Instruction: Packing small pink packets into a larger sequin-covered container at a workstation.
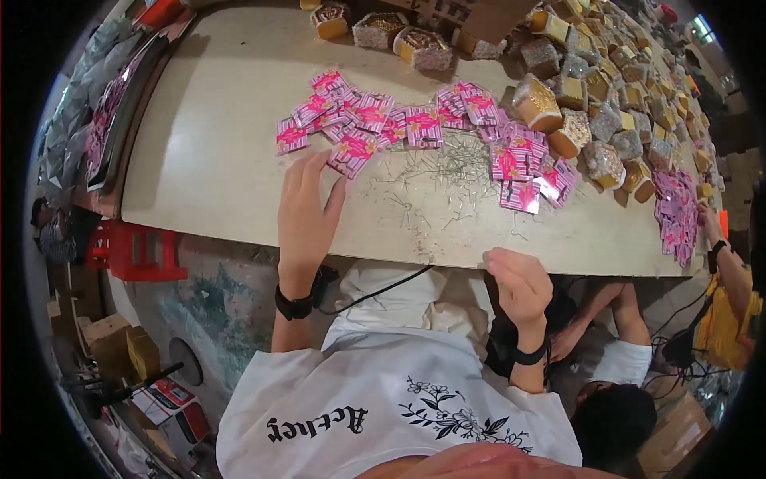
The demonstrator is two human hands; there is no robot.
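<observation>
My left hand (307, 211) reaches over the table with its fingers stretched out. Its thumb and index fingertip are at the lower corner of a pink striped card packet (352, 152), the nearest of a loose, overlapping row. At the table's front edge is my right hand (520, 287), fingers bent and pressed together; anything between them is too small or hidden to tell. Between the hands and the row lies a scatter of thin metal wire pins (447, 172). Another cluster of pink packets (519, 164) lies to the right of the pins.
Many gold and glittery white block-shaped ornaments (602, 164) are heaped at the right, some along the far edge by a cardboard box (479, 16). More pink packets (677, 215) lie near another person's hand (708, 223). A red stool (136, 251) stands left of the table (207, 144).
</observation>
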